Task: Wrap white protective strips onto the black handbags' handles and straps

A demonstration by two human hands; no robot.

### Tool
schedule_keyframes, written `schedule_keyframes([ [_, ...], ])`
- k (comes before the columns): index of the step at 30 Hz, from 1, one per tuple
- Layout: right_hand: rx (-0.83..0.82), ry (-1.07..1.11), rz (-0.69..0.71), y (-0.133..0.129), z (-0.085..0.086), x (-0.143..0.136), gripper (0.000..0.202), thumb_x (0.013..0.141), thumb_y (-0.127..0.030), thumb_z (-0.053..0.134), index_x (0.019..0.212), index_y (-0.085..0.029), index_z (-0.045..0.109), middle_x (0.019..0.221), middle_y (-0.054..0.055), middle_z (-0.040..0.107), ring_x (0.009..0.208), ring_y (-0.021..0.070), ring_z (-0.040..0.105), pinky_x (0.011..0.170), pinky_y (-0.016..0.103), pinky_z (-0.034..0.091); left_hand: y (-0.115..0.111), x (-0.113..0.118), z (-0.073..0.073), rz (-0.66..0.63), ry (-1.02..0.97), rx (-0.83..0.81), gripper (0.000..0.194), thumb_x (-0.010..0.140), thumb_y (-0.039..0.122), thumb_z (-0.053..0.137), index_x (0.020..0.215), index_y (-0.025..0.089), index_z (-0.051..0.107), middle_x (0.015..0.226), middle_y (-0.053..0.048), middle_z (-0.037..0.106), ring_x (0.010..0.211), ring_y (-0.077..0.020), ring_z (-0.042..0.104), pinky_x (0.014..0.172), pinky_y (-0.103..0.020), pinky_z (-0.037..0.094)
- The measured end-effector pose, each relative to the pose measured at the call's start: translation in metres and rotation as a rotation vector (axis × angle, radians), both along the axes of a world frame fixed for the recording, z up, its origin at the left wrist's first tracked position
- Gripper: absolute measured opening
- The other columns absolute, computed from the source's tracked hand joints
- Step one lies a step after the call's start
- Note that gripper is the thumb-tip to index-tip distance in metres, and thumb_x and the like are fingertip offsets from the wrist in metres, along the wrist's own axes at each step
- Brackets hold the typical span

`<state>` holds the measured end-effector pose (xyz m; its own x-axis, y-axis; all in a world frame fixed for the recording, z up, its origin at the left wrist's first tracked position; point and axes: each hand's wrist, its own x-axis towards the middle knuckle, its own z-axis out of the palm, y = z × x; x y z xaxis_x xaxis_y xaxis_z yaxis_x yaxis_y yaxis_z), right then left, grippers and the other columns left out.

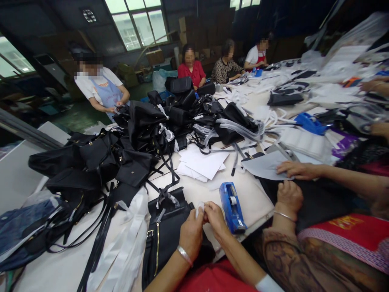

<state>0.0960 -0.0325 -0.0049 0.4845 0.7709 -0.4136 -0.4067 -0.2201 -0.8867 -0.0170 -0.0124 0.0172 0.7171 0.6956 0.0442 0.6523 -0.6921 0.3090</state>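
A person's two bare hands meet above a worktop (252,190) crowded with black bags. The left hand (191,232), a bangle at its wrist, pinches a small white piece (199,208) between thumb and fingers; the fingers of the right hand (215,218) are bent in at its edge (whether they grip it too cannot be told).

To the left of the fingers and partly under the left forearm lies a black bag (168,233), flat on the worktop, its gold zipper (157,245) running lengthwise. Just right of the fingers stands a blue tape dispenser (231,205); farther left, past the bag, trail long white strips (129,239). Beyond the fingers are loose white sheets (205,162) and a heap of black bags (146,121).

The white piece looks light, thin and easily creased, best pinched at its rim. The bag appears soft and smooth-faced, likely to sag and perhaps slide; its side seam or top edge would offer a surer hold than the loose straps.

Well to the right of the fingers, a co-worker's hands (290,198) rest by a pale sheet (266,165) over black material (316,202).
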Motion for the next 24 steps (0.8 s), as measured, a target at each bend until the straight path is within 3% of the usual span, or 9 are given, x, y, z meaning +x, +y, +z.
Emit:
schedule_keyframes([
  [7,0.057,-0.098,0.06,-0.012,0.015,0.001,0.035,0.08,-0.052,0.05,0.072,-0.018,0.056,0.058,-0.001,0.055,0.054,0.0146,0.053,0.052,0.028,0.047,0.004,-0.006,0.006,-0.035,-0.075,-0.133,0.049,0.084,0.008,0.035,0.131,0.022,0.04,0.101,-0.009,0.057,0.078,-0.0171,0.059,0.066,-0.026,0.049],
  [11,0.045,-0.289,0.113,-0.018,0.016,0.005,0.028,0.081,-0.044,0.051,0.084,-0.018,0.06,0.061,-0.001,0.057,0.056,0.0148,0.054,0.054,0.026,0.046,0.001,-0.011,0.025,-0.022,-0.324,-0.392,0.038,0.087,0.019,0.039,0.124,0.022,0.048,0.111,-0.011,0.058,0.097,-0.0209,0.058,0.083,-0.033,0.047],
  [13,0.042,-0.382,0.144,-0.021,0.018,0.006,0.027,0.085,-0.04,0.045,0.088,-0.018,0.061,0.056,-0.002,0.055,0.054,0.0147,0.054,0.055,0.026,0.045,0.002,-0.013,0.033,0.071,-0.49,-0.591,0.033,0.088,0.028,0.041,0.119,0.02,0.051,0.108,-0.01,0.062,0.099,-0.0218,0.058,0.088,-0.035,0.045],
  [17,0.048,-0.703,0.157,-0.024,0.03,0.002,0.027,0.09,-0.031,0.037,0.093,-0.019,0.061,0.066,0.001,0.06,0.064,0.016,0.057,0.066,0.028,0.045,0.007,-0.011,0.03,0.295,-0.704,-0.929,0.036,0.084,0.041,0.05,0.108,0.015,0.05,0.083,-0.006,0.067,0.078,-0.0196,0.063,0.074,-0.032,0.049],
  [20,0.045,-1.013,0.196,-0.024,0.038,-0.003,0.026,0.091,-0.024,0.036,0.1,-0.019,0.06,0.088,0.007,0.063,0.082,0.0189,0.058,0.077,0.031,0.044,0.009,-0.006,0.018,0.332,-0.798,-1.144,0.032,0.079,0.043,0.056,0.093,0.014,0.054,0.077,-0.004,0.065,0.067,-0.0161,0.061,0.063,-0.028,0.05],
  [24,0.061,-1.213,0.38,-0.025,0.039,-0.002,0.028,0.091,-0.02,0.037,0.111,-0.017,0.056,0.095,0.01,0.063,0.085,0.0192,0.06,0.076,0.03,0.045,0.011,-0.006,0.014,0.364,-0.812,-1.307,0.032,0.075,0.043,0.061,0.085,0.013,0.056,0.07,-0.003,0.063,0.057,-0.0119,0.059,0.056,-0.023,0.047],
])
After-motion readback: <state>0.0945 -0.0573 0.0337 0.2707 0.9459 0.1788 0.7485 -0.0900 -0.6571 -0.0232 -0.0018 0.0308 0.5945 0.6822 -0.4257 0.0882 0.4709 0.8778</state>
